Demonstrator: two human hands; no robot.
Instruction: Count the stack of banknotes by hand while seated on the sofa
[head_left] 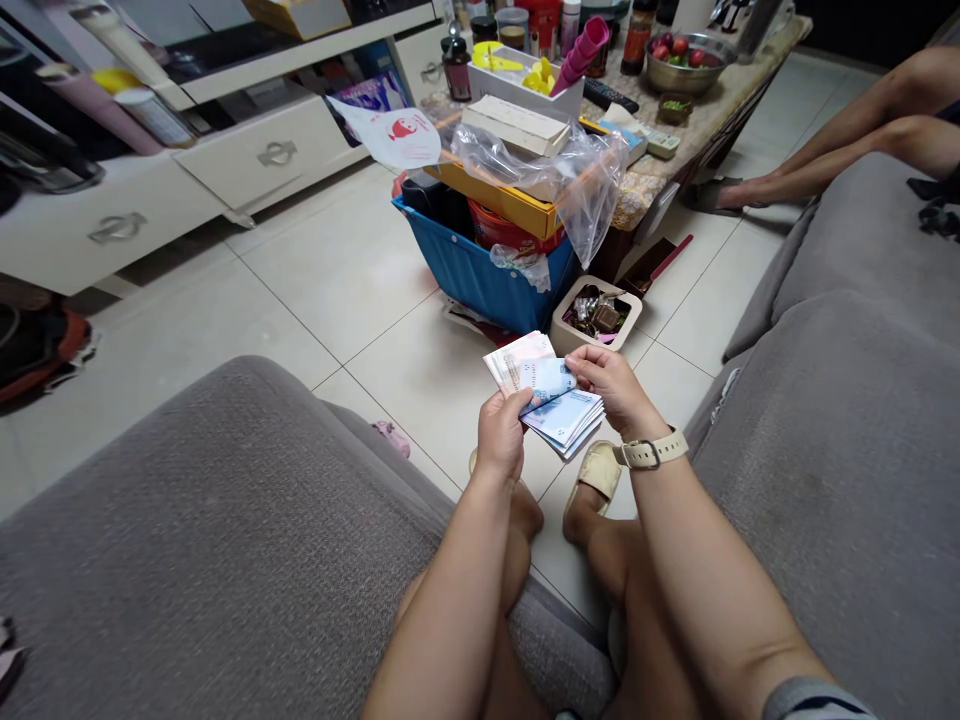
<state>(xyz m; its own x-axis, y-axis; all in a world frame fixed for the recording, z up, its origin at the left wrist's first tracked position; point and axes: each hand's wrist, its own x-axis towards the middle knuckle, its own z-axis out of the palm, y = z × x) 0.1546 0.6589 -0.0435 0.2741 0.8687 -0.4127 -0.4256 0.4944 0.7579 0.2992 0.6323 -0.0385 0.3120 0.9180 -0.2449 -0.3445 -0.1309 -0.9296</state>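
Note:
A stack of banknotes (566,417), bluish at the front with pinkish ones (517,358) fanned out behind, is held over the floor between my knees. My left hand (501,430) is closed around the left end of the stack, its thumb pressed on top. With thumb and fingers, my right hand (604,378) pinches the upper right corner of one blue note (549,378), which is bent up from the rest. A beige-strapped watch (654,450) sits on my right wrist. How many notes there are cannot be told.
Beyond my hands stand a blue bin (487,275) piled with boxes and plastic, and a cream box (634,310) of wrapped items. Grey sofa sections (225,540) flank me. A cluttered table (652,130) is behind; another person's legs (840,150) show at right.

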